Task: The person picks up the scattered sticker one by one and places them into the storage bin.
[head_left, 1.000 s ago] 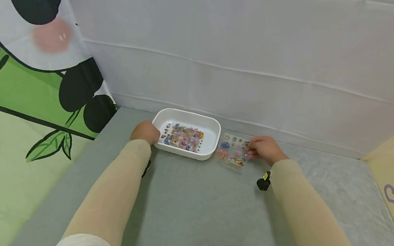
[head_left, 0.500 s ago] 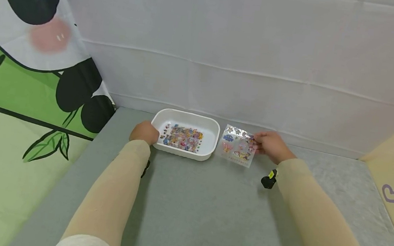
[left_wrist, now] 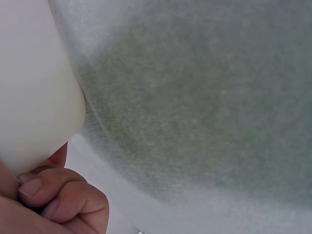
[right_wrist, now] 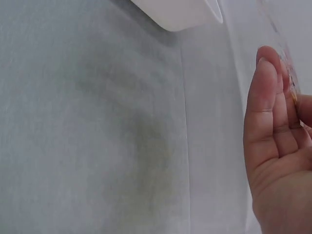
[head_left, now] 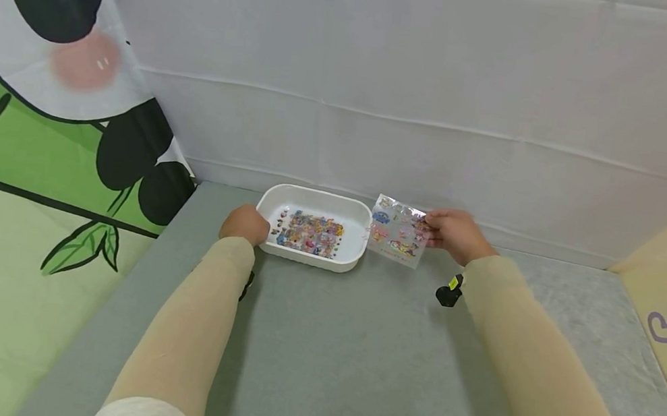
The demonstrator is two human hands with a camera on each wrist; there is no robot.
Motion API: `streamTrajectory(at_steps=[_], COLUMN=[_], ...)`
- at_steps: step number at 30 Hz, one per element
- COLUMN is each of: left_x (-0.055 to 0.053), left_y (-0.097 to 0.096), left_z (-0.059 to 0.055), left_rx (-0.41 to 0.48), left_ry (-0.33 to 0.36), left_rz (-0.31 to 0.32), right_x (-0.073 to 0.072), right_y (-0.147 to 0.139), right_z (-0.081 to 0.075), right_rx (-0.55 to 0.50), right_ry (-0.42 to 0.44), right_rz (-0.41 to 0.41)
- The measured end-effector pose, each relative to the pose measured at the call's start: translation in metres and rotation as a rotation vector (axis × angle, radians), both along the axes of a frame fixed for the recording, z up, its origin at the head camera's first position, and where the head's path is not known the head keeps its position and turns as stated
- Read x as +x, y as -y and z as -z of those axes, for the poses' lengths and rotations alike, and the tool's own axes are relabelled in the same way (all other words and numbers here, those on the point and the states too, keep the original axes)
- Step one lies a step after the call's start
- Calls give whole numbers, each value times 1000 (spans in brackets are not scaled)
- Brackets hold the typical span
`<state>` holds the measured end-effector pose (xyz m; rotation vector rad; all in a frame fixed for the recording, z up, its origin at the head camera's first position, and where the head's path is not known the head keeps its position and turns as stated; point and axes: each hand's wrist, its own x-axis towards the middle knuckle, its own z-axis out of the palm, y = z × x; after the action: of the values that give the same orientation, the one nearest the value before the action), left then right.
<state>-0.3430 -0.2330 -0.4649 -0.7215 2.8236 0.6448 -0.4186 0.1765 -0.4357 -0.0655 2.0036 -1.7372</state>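
A white rectangular tray [head_left: 355, 254] with rounded corners stands at the back of the grey surface. Several small colourful stickers [head_left: 312, 234] lie inside it on its floor. My left hand [head_left: 246, 223] grips the tray's left end, and the left wrist view shows the fingers curled at the tray's edge. Between thumb and fingers my right hand [head_left: 456, 235] pinches the right edge of a clear sticker sheet [head_left: 393, 234] printed with cartoon figures. The sheet is raised and tilted beside the tray's right end; in the right wrist view it appears nearly edge-on.
A grey cloth-covered surface [head_left: 342, 358] spreads in front of the tray. Behind it rises a white cloth backdrop [head_left: 418, 95]. A green cartoon-printed panel [head_left: 105, 231] stands on the left, and a yellow panel [head_left: 665, 304] on the right. Each wrist wears a small black device.
My right hand has lifted the sticker sheet off the surface, tilted it up, then moved it slightly left and back towards the tray. The left hand and the tray have stayed in place.
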Motion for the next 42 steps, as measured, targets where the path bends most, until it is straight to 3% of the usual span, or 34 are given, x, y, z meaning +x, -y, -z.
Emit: streamTrajectory(at_steps=[11,19,27,37,42], left_x=[0,6,8,8,9], left_y=[1,2,7,9,10], left_z=[2,-1,0,1,2], left_rx=[7,13,-8,7,8], left_ry=[-7,6,-4,-8,-14], left_rz=[7,25,61,50,55], right_x=[0,17,36,39,43], right_y=[34,71,106,128,138], right_z=[-3,2,-1,0,-5], right_rx=[79,115,147,272,331], right_ry=[-15,-41,-120,-233,-293], right_rz=[20,59,86,109,63])
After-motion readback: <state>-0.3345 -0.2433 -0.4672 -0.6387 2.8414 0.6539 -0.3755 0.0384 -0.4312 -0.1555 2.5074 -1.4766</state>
